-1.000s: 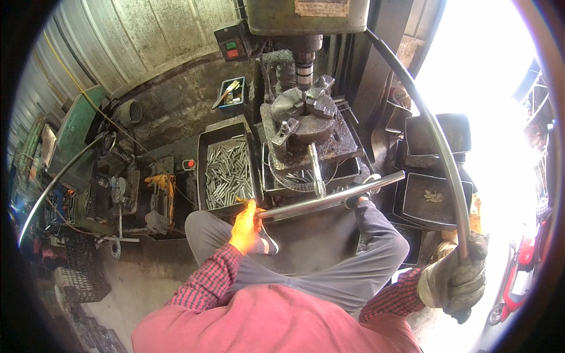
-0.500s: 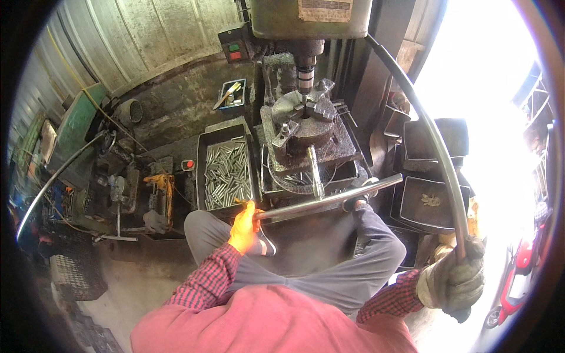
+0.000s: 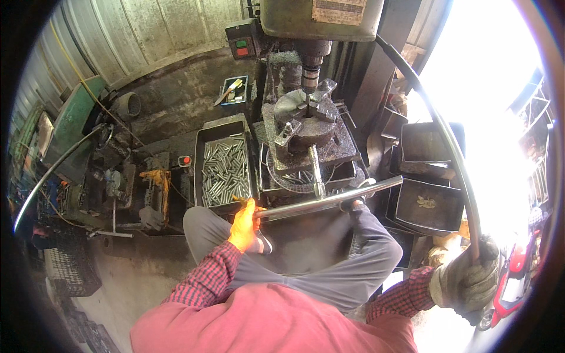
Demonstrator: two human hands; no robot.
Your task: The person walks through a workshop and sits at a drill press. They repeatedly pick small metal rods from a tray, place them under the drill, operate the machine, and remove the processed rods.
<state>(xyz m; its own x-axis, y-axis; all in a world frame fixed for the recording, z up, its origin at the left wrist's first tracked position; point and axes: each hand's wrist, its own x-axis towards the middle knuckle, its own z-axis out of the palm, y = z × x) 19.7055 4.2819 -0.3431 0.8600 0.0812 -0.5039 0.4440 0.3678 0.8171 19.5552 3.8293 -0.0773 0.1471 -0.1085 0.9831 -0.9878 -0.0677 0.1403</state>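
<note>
My left hand (image 3: 243, 226), in an orange glove, is closed around the left end of a long metal bar (image 3: 329, 197). That bar lies crosswise on the end of a rod (image 3: 316, 170) that reaches out from the round chuck (image 3: 303, 115) on the machine table. My right hand (image 3: 468, 282), in a grey work glove, is wrapped round the lower end of a long curved lever (image 3: 449, 141), which runs up to the drill press head (image 3: 321, 19). Over the chuck's centre hangs the drill spindle (image 3: 311, 76), its tip close to the jaws.
Left of the chuck, a metal bin (image 3: 197, 162) holds many short metal pins. Behind it sits a small blue tray (image 3: 234, 91) with a brush. Dark trays (image 3: 429, 206) are stacked at right. A switch box (image 3: 242, 40) with green and red buttons hangs beside the drill head.
My right hand has moved a little to the right with the lever's end. My left hand stays on the bar. The whole view has shifted slightly.
</note>
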